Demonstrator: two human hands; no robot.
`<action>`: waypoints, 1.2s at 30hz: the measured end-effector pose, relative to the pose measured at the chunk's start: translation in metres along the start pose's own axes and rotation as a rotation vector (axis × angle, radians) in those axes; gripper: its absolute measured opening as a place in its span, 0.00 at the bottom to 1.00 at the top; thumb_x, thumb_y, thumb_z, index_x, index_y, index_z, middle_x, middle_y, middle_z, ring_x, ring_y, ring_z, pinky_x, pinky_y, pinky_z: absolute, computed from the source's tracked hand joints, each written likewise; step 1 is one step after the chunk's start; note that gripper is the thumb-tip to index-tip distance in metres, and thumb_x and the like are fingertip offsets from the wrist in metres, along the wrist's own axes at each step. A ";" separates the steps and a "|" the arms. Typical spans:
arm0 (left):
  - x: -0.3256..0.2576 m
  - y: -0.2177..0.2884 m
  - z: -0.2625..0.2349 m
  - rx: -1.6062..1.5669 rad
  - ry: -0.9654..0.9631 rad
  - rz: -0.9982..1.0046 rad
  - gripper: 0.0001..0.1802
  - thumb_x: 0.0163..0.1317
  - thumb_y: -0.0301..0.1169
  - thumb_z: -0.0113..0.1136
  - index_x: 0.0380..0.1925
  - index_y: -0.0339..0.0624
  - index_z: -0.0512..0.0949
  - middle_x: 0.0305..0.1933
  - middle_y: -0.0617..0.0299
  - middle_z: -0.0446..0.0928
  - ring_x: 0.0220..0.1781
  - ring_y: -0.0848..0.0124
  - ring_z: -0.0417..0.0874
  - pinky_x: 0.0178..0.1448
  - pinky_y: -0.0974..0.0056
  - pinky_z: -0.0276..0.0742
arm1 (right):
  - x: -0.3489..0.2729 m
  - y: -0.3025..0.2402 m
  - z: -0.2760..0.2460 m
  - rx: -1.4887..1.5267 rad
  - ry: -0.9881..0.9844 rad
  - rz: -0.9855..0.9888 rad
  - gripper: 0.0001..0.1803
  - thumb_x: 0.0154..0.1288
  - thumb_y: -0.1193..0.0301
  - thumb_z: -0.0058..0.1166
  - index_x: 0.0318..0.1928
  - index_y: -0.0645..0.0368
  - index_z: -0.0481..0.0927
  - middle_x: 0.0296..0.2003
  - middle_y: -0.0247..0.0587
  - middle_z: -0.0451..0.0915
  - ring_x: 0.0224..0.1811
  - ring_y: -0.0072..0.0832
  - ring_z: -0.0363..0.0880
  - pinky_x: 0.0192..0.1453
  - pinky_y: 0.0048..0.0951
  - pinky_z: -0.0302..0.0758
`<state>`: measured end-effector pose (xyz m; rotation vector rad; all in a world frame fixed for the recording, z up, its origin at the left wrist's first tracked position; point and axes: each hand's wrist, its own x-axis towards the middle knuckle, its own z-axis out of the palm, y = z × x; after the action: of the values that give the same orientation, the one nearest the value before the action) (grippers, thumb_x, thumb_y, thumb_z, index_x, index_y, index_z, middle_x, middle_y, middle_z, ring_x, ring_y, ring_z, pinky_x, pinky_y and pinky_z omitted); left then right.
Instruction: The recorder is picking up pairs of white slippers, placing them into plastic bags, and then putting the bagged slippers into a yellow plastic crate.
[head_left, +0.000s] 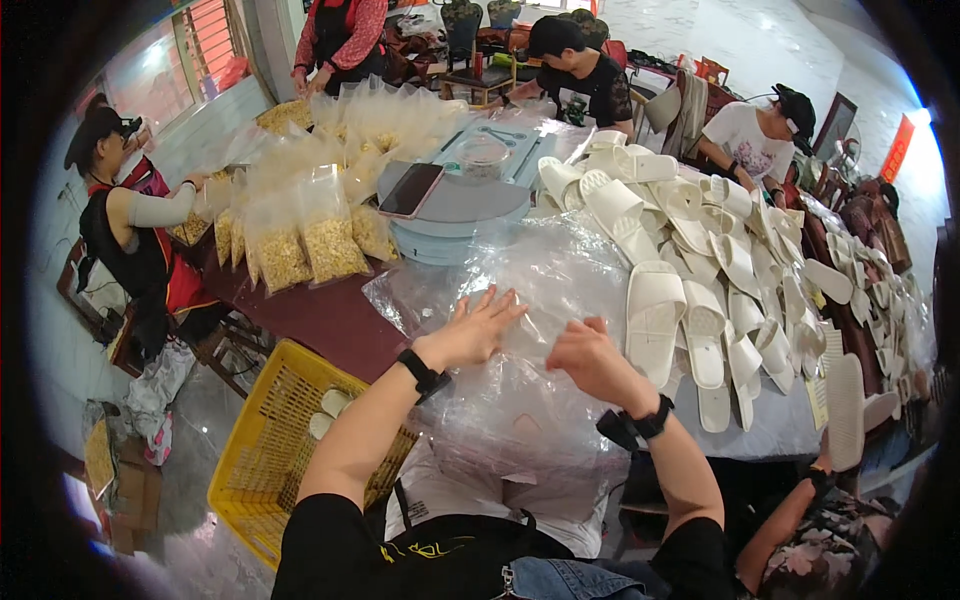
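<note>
The left hand (472, 332) lies flat, fingers apart, on the heap of clear plastic bags (520, 300); the right hand (590, 358), fingers curled together, pinches a sheet beside it. The slippery heap could slide toward the yellow basket (262, 450) below.

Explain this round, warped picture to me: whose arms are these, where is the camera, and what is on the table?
The camera sits on a person's head and looks down through a fisheye lens, so straight edges bend. The two forearms rising from the bottom are that person's own. The left hand lies flat, fingers spread, on a pile of clear plastic bags. The right hand hovers over the same pile, fingers curled; whether it grips a bag I cannot tell. To the right lie many white slippers. Further back are bags of yellowish pieces and a phone. A yellow basket stands on the floor at the left. Other people work around the table.
</note>
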<state>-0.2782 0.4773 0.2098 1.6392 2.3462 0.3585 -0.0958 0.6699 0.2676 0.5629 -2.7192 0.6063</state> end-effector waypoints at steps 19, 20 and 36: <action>0.017 0.008 0.023 0.146 0.043 0.001 0.36 0.76 0.45 0.49 0.80 0.70 0.48 0.87 0.61 0.37 0.86 0.48 0.37 0.78 0.26 0.36 | -0.012 -0.016 0.026 -0.438 0.038 0.215 0.12 0.55 0.74 0.63 0.42 0.54 0.84 0.32 0.34 0.79 0.43 0.32 0.78 0.58 0.37 0.67; 0.016 0.006 0.027 0.148 0.044 -0.006 0.36 0.76 0.45 0.49 0.80 0.70 0.48 0.87 0.61 0.37 0.86 0.48 0.37 0.78 0.26 0.36 | -0.010 -0.015 0.027 -0.429 -0.040 0.222 0.06 0.53 0.75 0.62 0.33 0.54 0.85 0.31 0.34 0.80 0.42 0.31 0.78 0.57 0.37 0.68; 0.003 -0.005 0.027 0.179 0.104 -0.004 0.38 0.76 0.48 0.50 0.81 0.69 0.47 0.86 0.57 0.35 0.86 0.48 0.33 0.77 0.25 0.36 | -0.099 -0.047 -0.060 -0.463 -0.201 0.155 0.17 0.52 0.77 0.60 0.43 0.47 0.90 0.32 0.28 0.77 0.48 0.29 0.74 0.65 0.43 0.63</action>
<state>-0.2746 0.4795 0.1827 1.7328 2.5228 0.2439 0.0237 0.6887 0.2997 0.3094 -2.9677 -0.0622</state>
